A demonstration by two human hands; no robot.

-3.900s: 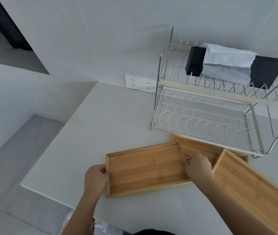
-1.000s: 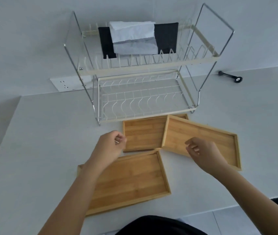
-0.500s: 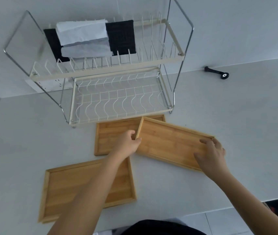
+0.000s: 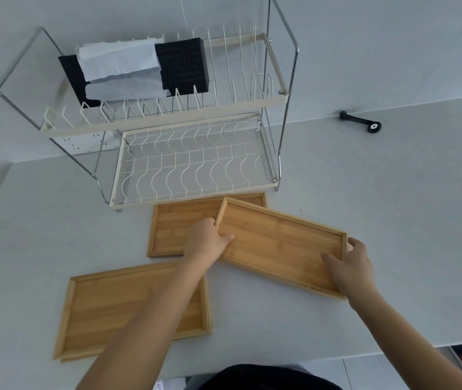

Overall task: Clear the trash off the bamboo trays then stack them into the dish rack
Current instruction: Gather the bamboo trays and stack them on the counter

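Single head-worn wide-angle view, looking steeply down and forward, close over white counter [image 4: 365, 206]

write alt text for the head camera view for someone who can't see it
A person's left hand and right hand grip the two short ends of a bamboo tray that overlaps a second tray on a white counter. A third tray lies nearer, under the left forearm. Behind them stands a two-tier wire dish rack, its lower tier bare, dark and white items on top.

The right-hand tray [image 4: 282, 243] hides the back tray [image 4: 176, 226]'s near right corner
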